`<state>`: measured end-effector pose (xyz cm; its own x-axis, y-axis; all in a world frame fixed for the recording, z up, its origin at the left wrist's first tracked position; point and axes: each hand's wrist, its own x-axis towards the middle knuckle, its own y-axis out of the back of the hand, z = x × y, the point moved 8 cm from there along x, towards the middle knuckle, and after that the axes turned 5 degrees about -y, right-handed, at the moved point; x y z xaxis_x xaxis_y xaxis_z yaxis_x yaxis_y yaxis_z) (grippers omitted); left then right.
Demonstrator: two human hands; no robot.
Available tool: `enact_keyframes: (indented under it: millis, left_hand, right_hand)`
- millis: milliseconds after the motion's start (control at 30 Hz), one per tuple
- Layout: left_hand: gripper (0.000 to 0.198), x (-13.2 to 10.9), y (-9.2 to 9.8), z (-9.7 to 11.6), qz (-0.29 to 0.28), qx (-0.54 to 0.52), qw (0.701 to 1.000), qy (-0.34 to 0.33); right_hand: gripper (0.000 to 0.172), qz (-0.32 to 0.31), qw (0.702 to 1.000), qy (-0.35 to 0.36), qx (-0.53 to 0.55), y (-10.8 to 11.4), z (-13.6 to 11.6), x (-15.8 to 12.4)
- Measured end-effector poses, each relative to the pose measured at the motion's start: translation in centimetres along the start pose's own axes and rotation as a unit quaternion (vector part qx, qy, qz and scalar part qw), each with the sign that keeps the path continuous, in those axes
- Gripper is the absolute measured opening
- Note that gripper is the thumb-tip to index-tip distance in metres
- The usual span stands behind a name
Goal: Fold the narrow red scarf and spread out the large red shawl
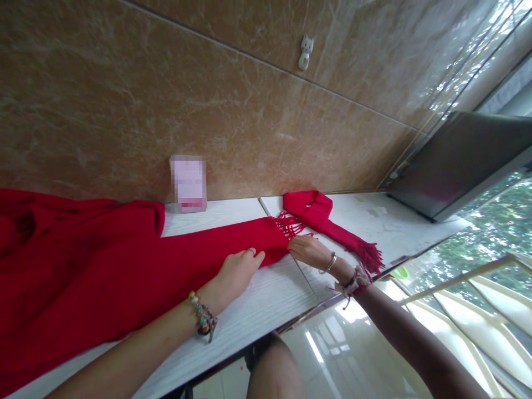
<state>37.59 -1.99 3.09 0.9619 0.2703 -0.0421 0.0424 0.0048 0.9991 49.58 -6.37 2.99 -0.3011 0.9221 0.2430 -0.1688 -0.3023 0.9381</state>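
A long red scarf point(183, 260) lies stretched along the white tabletop, its fringed end pointing right. My left hand point(236, 277), with a ring and a beaded bracelet, has its fingers curled at the scarf's near edge; the fingertips are partly hidden. At the fringed end, my right hand point(310, 251) pinches the scarf's corner between closed fingers. It wears a silver bangle and a cloth band. Just beyond that hand lies a second red fringed scarf point(307, 208), folded into a loop with one tail towards the table's front edge.
Bunched red fabric point(83, 221) covers the table's left part. A pale pink packet point(189, 183), blurred, leans on the brown marbled wall point(233, 122). A dark grey panel point(461, 160) stands at the table's far right. The front edge of the white table point(233, 338) runs diagonally above my knee.
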Motion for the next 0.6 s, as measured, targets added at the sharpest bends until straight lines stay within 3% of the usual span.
enact_keyframes:
  millis: [133,467,600]
  left_hand:
    - [0.033,-0.1,0.9,-0.5,-0.006,0.007,0.999,0.037]
    - [0.030,-0.3,1.2,0.0,-0.047,-0.015,0.998,0.026]
    - [0.044,-0.6,1.3,-0.3,-0.024,-0.007,0.999,0.036]
  right_hand:
    - [0.018,0.015,0.999,-0.031,0.025,0.5,1.2,0.0]
    - [0.019,-0.008,0.982,-0.107,0.156,-0.1,2.5,-0.3]
    - [0.026,-0.026,0.990,-0.037,0.133,0.0,1.3,-0.5]
